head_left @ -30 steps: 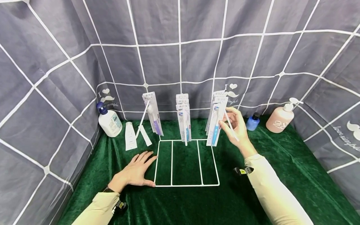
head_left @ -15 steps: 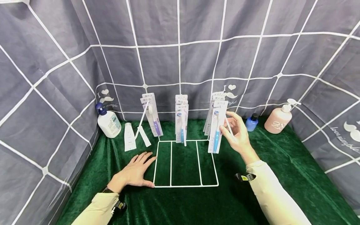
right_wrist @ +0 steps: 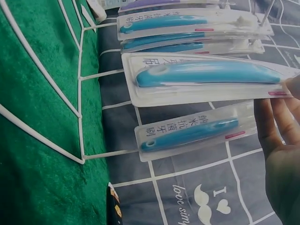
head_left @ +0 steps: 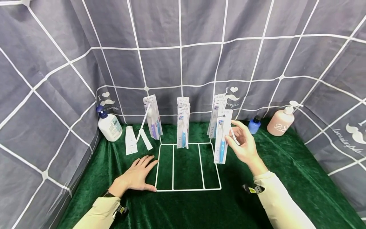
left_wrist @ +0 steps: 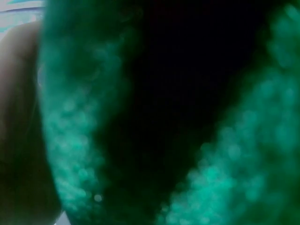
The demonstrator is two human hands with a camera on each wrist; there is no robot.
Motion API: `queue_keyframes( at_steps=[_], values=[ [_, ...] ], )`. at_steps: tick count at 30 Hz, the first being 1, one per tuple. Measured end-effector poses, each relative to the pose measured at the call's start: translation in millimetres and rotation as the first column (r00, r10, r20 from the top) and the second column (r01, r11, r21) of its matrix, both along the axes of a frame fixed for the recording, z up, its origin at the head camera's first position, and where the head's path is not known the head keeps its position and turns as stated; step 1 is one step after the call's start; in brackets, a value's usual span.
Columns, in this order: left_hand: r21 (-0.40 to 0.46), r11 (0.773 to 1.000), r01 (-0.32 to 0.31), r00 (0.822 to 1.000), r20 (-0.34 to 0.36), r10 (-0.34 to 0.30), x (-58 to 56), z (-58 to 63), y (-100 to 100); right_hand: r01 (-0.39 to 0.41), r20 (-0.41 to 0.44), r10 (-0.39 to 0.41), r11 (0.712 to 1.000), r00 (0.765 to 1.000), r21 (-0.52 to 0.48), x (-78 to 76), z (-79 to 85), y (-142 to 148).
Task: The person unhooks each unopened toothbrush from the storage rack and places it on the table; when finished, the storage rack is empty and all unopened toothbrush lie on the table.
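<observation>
My right hand (head_left: pixel 243 144) pinches the edge of a packaged blue toothbrush (head_left: pixel 222 143) at the right side of a white wire display rack (head_left: pixel 188 190). The pack hangs upright, in front of other packs (head_left: pixel 215 117) on that side; a white prong (head_left: pixel 235 136) shows beside it. In the right wrist view its blue handle (right_wrist: pixel 206 75) is large and near. My left hand (head_left: pixel 137 173) lies flat with fingers spread, thumb at the rack's front left corner. Packaged toothbrushes also hang in the middle (head_left: pixel 183 130) and at left (head_left: pixel 152 117). The left wrist view is mostly blurred cloth.
A white tube (head_left: pixel 131 141) and a narrow white piece (head_left: pixel 146 140) lie left of the rack. Behind them stands a white pump bottle (head_left: pixel 111 127). A small blue bottle (head_left: pixel 254 125) and a pink pump bottle (head_left: pixel 281 122) stand at right, before a grey curtain (head_left: pixel 200 63).
My right hand has drawn the front right toothbrush pack toward me and slightly lower, apart from the packs behind it. My left hand has stayed in place.
</observation>
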State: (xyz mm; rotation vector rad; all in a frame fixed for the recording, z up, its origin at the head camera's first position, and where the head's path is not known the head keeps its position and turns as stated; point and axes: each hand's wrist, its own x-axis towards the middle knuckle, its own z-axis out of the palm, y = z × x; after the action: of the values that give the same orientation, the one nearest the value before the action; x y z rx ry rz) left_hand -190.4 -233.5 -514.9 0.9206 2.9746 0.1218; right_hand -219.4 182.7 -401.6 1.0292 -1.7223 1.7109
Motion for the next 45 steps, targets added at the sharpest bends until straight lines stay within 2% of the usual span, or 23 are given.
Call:
queue_keyframes(
  at_steps=[9, 17, 25, 30, 39, 45],
  values=[
    [0.010, 1.000, -0.002, 1.000, 0.003, 0.002, 1.7, -0.3, 0, -0.043, -0.005, 0.043, 0.999, 0.999, -0.012, 12.6, -14.4, 8],
    [0.006, 1.000, 0.001, 1.000, -0.007, -0.001, 2.0, 2.0, 1, -0.084, -0.072, 0.083, 0.996, 0.994, -0.011, 32.5, -15.3, 12],
    [0.010, 1.000, 0.004, 1.000, -0.014, -0.004, 1.7, 1.3, 1, -0.160, -0.136, 0.159, 0.987, 0.978, 0.007, 61.9, -1.3, 9],
    [0.016, 1.000, 0.001, 1.000, 0.000, -0.001, 2.8, 1.3, 1, -0.176, -0.152, 0.176, 0.984, 0.973, 0.013, 78.2, 5.3, 10],
    [0.008, 1.000, -0.002, 1.000, -0.003, 0.002, 2.8, -0.8, 0, -0.202, -0.163, 0.196, 0.979, 0.967, -0.024, 97.0, 17.2, 17],
    [0.021, 1.000, -0.001, 1.000, -0.001, 0.001, 3.0, -1.2, 1, -0.212, -0.172, 0.190, 0.970, 0.967, -0.119, 100.4, 25.0, 23]
  ],
)
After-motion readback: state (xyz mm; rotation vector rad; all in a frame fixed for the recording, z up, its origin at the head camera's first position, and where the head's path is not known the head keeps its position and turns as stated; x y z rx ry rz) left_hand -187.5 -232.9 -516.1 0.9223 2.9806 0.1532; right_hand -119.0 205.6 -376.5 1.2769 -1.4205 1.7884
